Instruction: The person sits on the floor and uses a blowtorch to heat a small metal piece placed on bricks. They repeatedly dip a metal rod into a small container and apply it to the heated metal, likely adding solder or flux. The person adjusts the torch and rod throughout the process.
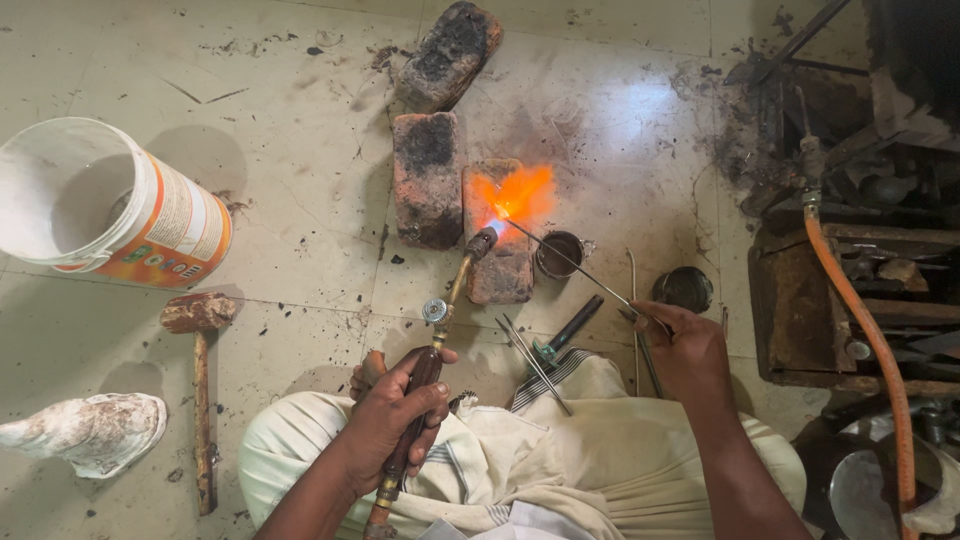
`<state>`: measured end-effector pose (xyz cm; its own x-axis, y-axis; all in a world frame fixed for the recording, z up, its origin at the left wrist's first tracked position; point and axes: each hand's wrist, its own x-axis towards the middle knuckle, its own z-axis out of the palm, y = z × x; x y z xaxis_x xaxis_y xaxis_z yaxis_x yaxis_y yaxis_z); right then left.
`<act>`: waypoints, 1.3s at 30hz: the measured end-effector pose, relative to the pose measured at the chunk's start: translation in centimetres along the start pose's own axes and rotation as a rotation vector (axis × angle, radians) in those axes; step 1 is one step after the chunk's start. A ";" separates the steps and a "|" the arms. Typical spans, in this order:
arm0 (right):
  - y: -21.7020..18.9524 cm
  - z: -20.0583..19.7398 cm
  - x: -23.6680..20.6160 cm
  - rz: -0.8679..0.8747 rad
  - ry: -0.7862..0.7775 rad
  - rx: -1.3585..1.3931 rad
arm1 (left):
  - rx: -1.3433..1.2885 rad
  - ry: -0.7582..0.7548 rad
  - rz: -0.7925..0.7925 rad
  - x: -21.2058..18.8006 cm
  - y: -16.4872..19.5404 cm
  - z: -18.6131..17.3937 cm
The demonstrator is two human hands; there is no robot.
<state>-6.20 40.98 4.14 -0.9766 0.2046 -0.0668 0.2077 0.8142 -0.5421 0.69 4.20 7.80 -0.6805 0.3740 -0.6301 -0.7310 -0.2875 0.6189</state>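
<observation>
My left hand (392,415) grips the brown handle of a brass gas torch (446,302). Its nozzle points away from me and throws an orange flame (515,193) onto a scorched brick (500,240). My right hand (685,345) holds a thin metal rod (565,258) with tongs or tweezers; the rod's far tip reaches into the flame at the torch's nozzle. I sit on the tiled floor with white cloth (560,450) across my lap.
Two more blackened bricks (428,175) (450,52) lie behind. Small metal cups (558,255) (685,288), loose rods (535,352), a hammer (203,385), an orange-white bucket (120,205) on its side, a white shell-like lump (90,430), an orange hose (870,350) and sooty equipment (850,250) on the right.
</observation>
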 end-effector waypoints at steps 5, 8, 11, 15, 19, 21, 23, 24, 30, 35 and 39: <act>-0.2 -0.1 -0.3 0.013 -0.006 -0.018 | 0.010 0.008 -0.007 0.0 -0.4 0.1; -0.3 -0.1 -0.4 -0.001 0.006 -0.048 | 0.010 0.004 0.002 0.0 -0.6 0.0; -0.3 -0.2 -0.4 -0.027 0.021 -0.063 | 0.006 -0.002 0.002 0.0 -0.6 0.0; -0.4 -0.2 -0.3 -0.017 0.038 -0.063 | 0.004 0.003 -0.012 0.0 -0.5 -0.1; -0.4 -0.2 -0.3 0.009 0.026 -0.064 | 0.013 0.009 -0.004 -0.1 -0.4 0.0; -0.4 -0.3 -0.2 0.024 0.011 -0.067 | 0.018 0.007 0.002 -0.1 -0.4 0.0; -0.4 -0.3 -0.2 -0.004 0.017 -0.084 | 0.022 0.006 0.000 -0.1 -0.3 0.1; -0.4 -0.3 -0.2 -0.018 0.020 -0.092 | 0.024 0.005 -0.002 -0.1 -0.3 0.1; -0.2 -0.2 -0.4 -0.072 0.030 -0.091 | 0.026 0.001 0.000 0.0 -0.7 0.0; -0.4 -0.3 -0.6 -0.104 0.058 -0.077 | 0.025 -0.004 0.010 0.0 -0.7 -0.1; -0.8 -0.6 -0.6 -0.098 0.041 -0.069 | 0.030 0.000 0.012 0.0 -0.6 -0.1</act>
<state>-5.77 40.49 5.14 -0.9896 0.1429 0.0188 0.1160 0.8668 -0.4850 1.15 4.25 7.36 -0.6894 0.3705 -0.6225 -0.7208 -0.2653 0.6404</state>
